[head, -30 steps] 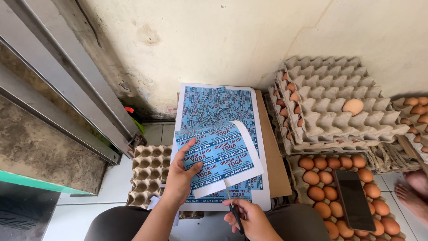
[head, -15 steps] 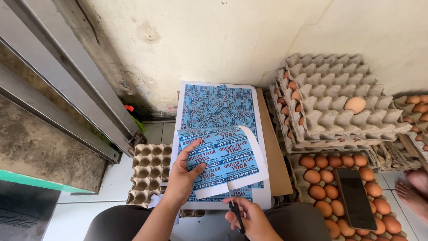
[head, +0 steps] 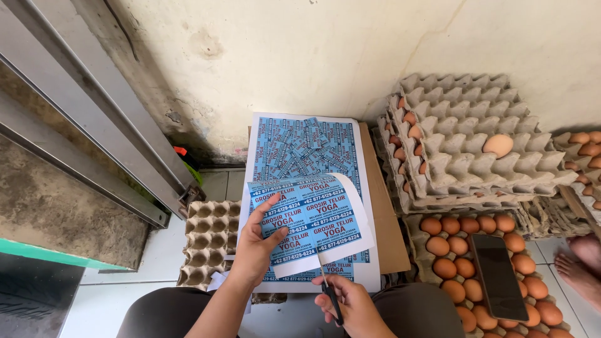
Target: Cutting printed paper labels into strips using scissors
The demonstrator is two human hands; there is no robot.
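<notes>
Two bare hands work over a label sheet (head: 310, 219), blue with white margins, held just above a flat stack of sheets (head: 305, 145) on a cardboard slab (head: 383, 231). The left hand (head: 256, 247) pinches the sheet's left edge, thumb on top across the print and fingers underneath, closed on the paper. The right hand (head: 354, 305), below the sheet's lower edge, is wrapped around the handles of the scissors (head: 329, 292); the blades point up into the sheet's bottom margin, slightly parted around the paper. The sheet curls up at its right corner.

Loose cut labels (head: 300, 147) lie heaped on the stack beyond the sheet, toward the wall (head: 350, 50). Left of the sheet an empty brown egg tray (head: 203, 247) sits on the tiled floor (head: 109, 307). Right of the sheet, past the cardboard, a tray of brown eggs (head: 451, 250) carries a dark phone (head: 499, 275) lying flat across the eggs. Farther back on that side stands a pile of grey trays (head: 469, 144), with one egg (head: 499, 145) in the top tray. A bare foot (head: 579, 269) shows at the far right, well apart from the sheet
</notes>
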